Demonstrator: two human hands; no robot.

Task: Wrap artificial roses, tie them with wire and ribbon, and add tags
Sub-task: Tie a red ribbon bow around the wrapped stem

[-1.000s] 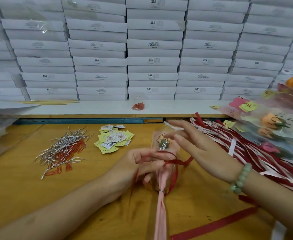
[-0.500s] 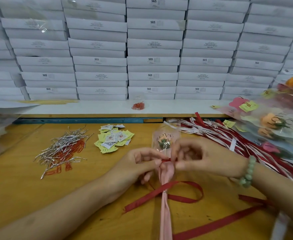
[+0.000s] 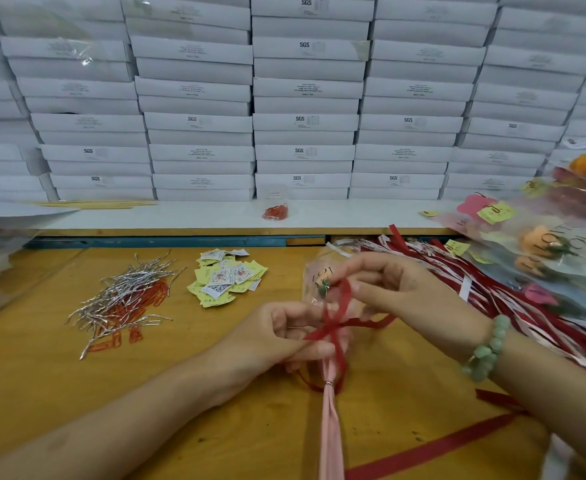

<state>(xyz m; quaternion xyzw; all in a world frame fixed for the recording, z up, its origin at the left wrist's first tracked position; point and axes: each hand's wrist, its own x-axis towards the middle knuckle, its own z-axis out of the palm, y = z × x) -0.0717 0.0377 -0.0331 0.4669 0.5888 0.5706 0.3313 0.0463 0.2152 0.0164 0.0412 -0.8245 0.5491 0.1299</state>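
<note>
A wrapped artificial rose in clear printed film lies on the yellow table, its pink gathered stem wrap running toward me with a wire tie around it. A red ribbon crosses at the neck of the wrap. My left hand pinches the ribbon at the crossing. My right hand, with a green bead bracelet at the wrist, pinches a raised ribbon loop above the bloom. One ribbon tail trails right along the table.
Silver and red wire ties lie in a heap at the left, with yellow and white tags beside them. Loose red and white ribbons and finished wrapped roses fill the right. Stacked white boxes wall the back.
The big ribbon loop that lay on the table has been drawn up. My right hand rose from the neck of the wrap, lifting a loop over the bloom. My left hand stayed at the crossing.
</note>
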